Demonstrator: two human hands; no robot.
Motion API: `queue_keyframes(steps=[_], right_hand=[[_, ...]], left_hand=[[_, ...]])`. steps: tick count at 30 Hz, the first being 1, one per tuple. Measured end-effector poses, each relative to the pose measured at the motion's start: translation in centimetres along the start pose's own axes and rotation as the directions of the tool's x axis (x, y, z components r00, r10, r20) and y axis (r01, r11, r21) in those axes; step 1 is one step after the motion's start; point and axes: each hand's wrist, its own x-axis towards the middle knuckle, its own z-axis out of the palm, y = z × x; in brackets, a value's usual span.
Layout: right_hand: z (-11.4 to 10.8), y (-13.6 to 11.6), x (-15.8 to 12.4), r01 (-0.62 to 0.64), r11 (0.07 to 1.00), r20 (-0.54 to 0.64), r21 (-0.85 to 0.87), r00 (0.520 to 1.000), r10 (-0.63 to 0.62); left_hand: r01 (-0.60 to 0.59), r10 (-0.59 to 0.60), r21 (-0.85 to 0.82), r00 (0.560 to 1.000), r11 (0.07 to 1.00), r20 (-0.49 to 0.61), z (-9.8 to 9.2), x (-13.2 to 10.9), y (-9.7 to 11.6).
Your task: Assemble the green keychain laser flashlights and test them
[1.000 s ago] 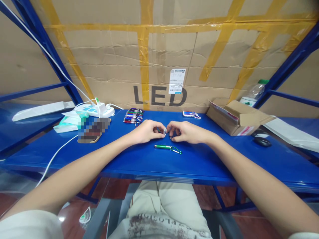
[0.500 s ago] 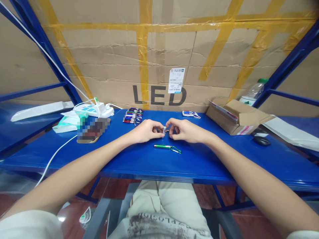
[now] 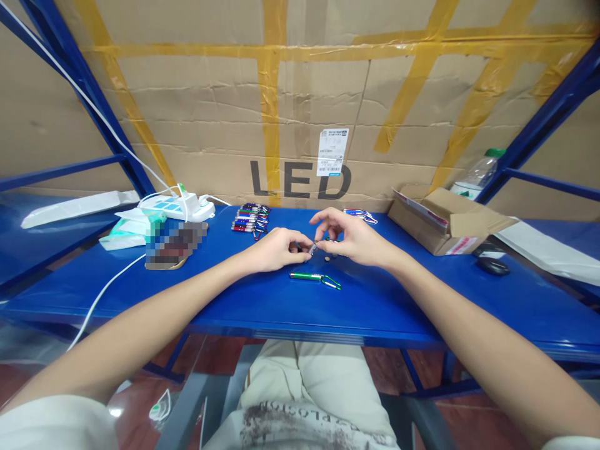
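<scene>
Between my hands is a small silver cylinder, tilted, its detail too small to make out. My left hand pinches it between thumb and fingers. My right hand has its thumb and a finger pinched together at the cylinder's upper end; whatever lies in that pinch is too small to name. Under the right fingers, small round pieces like button cells lie on the blue table. Nearer to me rests a green pen-shaped flashlight with a green carabiner clip.
Several coloured pen-shaped flashlights lie at the back, with more behind my right hand. An open cardboard box and a black mouse are at right. A power strip and a blurred-out object are at left.
My right hand has shifted up and closed its fingertips at the cylinder's upper end. The cylinder now leans to the right, and the small round pieces on the table have come into view.
</scene>
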Motion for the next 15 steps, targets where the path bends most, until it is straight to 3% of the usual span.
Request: queue_keyframes(steps=[11,15], right_hand=[[-0.4,-0.1,0.0,-0.004,1.0,0.006,-0.01,1.0,0.004],[-1.3,0.1,0.0,-0.025,0.99,0.021,-0.138,0.999,0.028]], left_hand=[[0.008,-0.008,-0.012,1.0,1.0,-0.01,0.0,0.0,0.1],[0.01,-0.01,0.0,0.999,1.0,-0.031,0.0,0.1,-0.2]])
